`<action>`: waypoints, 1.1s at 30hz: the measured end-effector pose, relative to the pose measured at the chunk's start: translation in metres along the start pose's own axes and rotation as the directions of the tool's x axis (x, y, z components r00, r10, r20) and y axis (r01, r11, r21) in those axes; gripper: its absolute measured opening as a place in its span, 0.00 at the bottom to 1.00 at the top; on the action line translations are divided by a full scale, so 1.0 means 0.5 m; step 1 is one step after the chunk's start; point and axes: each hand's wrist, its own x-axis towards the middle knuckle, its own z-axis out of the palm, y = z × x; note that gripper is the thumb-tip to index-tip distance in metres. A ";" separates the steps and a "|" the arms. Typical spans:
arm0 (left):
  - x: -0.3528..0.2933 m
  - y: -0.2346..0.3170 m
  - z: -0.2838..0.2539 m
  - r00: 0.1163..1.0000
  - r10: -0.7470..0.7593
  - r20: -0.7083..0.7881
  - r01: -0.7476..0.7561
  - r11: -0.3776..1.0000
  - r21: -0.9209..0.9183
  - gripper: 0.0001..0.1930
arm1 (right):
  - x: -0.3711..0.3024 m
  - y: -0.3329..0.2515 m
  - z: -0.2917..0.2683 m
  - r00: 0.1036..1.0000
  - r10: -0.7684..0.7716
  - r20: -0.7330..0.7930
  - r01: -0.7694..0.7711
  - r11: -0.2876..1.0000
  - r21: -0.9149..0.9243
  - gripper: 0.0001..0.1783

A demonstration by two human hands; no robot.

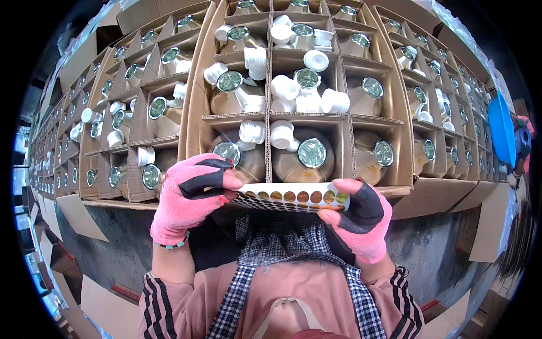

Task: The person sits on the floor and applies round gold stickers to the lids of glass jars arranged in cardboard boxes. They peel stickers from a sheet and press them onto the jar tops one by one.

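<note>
Between my two gloved hands, in front of my chest, is a white sheet of round gold stickers (289, 196), tilted and slightly bowed. My left hand (189, 192), in a pink and black glove with bare fingertips, pinches its left end. The right end is held between thumb and fingers of my right hand (364, 217), gloved alike. Just beyond the sheet stands a divided cardboard box (402, 107) of glass vacuum flask liners. The nearest liners are one by my left hand (228, 152), a middle one (312, 153) and one at the right (383, 153).
White plastic stoppers (335, 101) lie loose among the liners. More divided boxes stand at the left (186, 110) and right (435, 116). At the far right is a blue basin (501, 130). Cardboard flaps (107, 305) hang and lie at the lower left.
</note>
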 end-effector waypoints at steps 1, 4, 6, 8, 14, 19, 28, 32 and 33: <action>0.001 -0.003 -0.005 0.999 0.040 0.023 -0.040 0.999 0.034 0.14 | -0.001 -0.002 0.003 0.998 0.060 -0.017 -0.059 0.997 0.057 0.20; 0.000 -0.003 -0.006 0.990 0.126 0.055 -0.132 0.984 0.118 0.13 | 0.001 -0.027 0.010 0.961 0.276 -0.018 -0.259 0.922 0.288 0.17; -0.002 -0.002 -0.012 0.989 0.126 0.077 -0.135 0.984 0.118 0.13 | 0.001 -0.021 0.006 0.980 0.197 0.024 -0.198 0.969 0.151 0.15; -0.002 0.000 -0.019 0.991 0.084 0.102 -0.094 0.990 0.105 0.13 | 0.003 -0.016 0.007 0.994 0.102 0.029 -0.103 0.994 0.020 0.12; -0.015 0.051 0.027 0.937 0.286 -0.202 -0.119 0.801 0.587 0.20 | 0.009 -0.021 0.010 0.995 0.080 0.066 -0.068 0.983 -0.168 0.12; -0.032 0.076 0.088 0.921 0.346 0.179 -0.366 0.611 0.703 0.18 | -0.003 -0.023 0.037 0.974 0.164 0.158 -0.165 0.986 -0.005 0.17; -0.021 0.035 0.083 0.942 0.250 0.225 -0.326 0.842 0.430 0.10 | 0.010 -0.035 0.029 0.960 0.035 0.278 0.007 0.989 -0.148 0.17; -0.020 0.029 0.081 0.921 0.299 0.252 -0.381 0.825 0.417 0.11 | 0.007 -0.033 0.033 0.966 0.121 0.228 -0.107 0.992 -0.073 0.15; -0.020 0.030 0.082 0.926 0.294 0.237 -0.370 0.832 0.413 0.12 | 0.007 -0.032 0.031 0.958 0.111 0.264 -0.089 0.992 -0.094 0.14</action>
